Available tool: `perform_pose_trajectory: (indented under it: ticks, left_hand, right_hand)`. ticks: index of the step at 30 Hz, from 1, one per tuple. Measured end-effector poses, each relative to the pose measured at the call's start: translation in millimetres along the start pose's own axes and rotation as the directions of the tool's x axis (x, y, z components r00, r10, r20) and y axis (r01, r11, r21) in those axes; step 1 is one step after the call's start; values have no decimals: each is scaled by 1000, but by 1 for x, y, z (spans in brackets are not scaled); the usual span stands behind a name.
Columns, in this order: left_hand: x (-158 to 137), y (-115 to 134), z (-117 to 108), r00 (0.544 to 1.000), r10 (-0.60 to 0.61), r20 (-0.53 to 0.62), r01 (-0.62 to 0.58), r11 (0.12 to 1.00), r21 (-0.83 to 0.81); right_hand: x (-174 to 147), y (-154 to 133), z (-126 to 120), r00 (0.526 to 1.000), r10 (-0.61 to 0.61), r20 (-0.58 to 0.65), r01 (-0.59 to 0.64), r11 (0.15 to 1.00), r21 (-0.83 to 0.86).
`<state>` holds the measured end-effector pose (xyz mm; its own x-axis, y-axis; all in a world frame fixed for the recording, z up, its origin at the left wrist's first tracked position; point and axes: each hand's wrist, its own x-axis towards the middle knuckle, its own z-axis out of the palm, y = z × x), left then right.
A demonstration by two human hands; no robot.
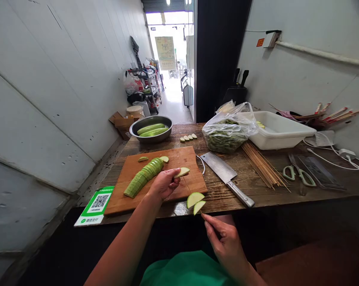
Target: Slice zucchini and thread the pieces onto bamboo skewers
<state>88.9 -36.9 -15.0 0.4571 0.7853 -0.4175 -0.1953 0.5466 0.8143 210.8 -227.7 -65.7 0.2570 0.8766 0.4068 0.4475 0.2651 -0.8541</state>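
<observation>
My left hand is closed, pinching a pale green-edged zucchini slice between thumb and fingers above the cutting board. My right hand is closed around the lower end of a thin wooden skewer, just off the table's front edge. Two half-round zucchini slices sit on that skewer, one above the other. On the board a sliced zucchini leans in a long row, with a loose slice at its far end and another piece to the left.
A metal bowl holds whole zucchini. A cleaver, bundled skewers and scissors lie to the right. Behind them are a plastic bag of greens and a white tub. Threaded slices lie beyond the board.
</observation>
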Motion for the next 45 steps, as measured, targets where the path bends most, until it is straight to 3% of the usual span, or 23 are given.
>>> perform_pose_trajectory:
  ticks: [16, 30, 45]
  left_hand:
    - [-3, 1, -1, 997, 55, 44, -57, 997, 43]
    - [-6, 0, 4, 994, 105, 11, -105, 985, 138]
    - [-9, 0, 5, 998, 53, 44, -59, 988, 144]
  right_hand:
    - [-2, 0, -1, 1000, 5, 30, -5, 1000, -4]
    - [-1, -2, -3, 998, 13, 56, -12, 1000, -12]
    - [1, -3, -4, 997, 33, 74, -33, 999, -4]
